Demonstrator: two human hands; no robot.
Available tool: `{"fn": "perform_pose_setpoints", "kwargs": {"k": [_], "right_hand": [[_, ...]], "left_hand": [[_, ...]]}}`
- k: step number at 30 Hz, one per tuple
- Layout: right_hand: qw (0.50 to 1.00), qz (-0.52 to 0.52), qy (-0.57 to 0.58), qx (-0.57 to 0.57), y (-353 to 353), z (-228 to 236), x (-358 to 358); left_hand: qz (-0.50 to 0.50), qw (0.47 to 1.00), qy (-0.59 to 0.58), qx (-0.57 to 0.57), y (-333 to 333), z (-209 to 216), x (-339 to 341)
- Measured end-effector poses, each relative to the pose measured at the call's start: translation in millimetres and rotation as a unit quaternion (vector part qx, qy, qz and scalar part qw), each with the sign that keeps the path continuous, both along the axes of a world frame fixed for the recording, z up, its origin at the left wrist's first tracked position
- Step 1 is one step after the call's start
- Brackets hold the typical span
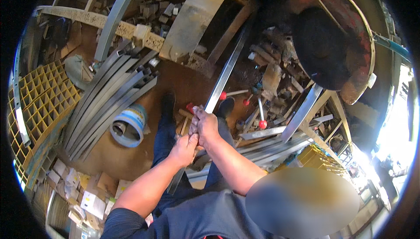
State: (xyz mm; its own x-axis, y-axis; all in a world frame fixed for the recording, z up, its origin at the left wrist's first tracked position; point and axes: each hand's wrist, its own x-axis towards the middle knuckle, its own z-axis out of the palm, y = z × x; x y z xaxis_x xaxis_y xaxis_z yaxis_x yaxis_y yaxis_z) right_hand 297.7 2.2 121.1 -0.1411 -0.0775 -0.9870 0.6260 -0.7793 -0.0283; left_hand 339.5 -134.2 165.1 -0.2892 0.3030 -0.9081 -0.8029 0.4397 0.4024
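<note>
Both of my hands are closed around a long, straight metal bar with a shiny, flat-sided face. My left hand grips it nearer to my body. Just beyond, my right hand wraps it, close against the left. The bar slants from near my lap up to the far right, its far end fading into shadow beside a beige machine panel. Its near end shows below my left hand. Red ball-ended levers stand to the right of the bar.
Left of my legs lie a stack of grey metal bars and a blue-and-white bucket. A yellow grating is at far left. Scrap offcuts and a large dark round machine part are at right. Cardboard boxes sit at lower left.
</note>
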Motion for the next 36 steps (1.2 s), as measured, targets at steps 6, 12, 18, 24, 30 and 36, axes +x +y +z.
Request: {"fn": "perform_pose_setpoints", "kwargs": {"k": [6,12,18,24,30,36], "right_hand": [[1.000,0.014,-0.005,0.009,2,-18,-11],[1.000,0.002,-0.026,0.005,-9,14,8],[1.000,0.009,0.001,0.023,-7,-16,7],[0.983,0.092,0.036,0.157,21,-60,-22],[0.999,0.039,0.022,0.019,16,-15,-5],[0.999,-0.019,0.014,-0.023,-20,0,1]], "left_hand": [[-0.029,0.995,0.095,0.001,-1,-33,-2],[0.037,0.998,0.035,0.022,-8,6,24],[-0.078,0.994,0.066,-0.039,-15,-31,26],[-0.103,0.992,0.060,-0.034,46,-12,-51],[-0.007,0.990,-0.105,-0.092,26,-4,-12],[-0.085,0.992,0.084,-0.041,-10,6,-17]]}}
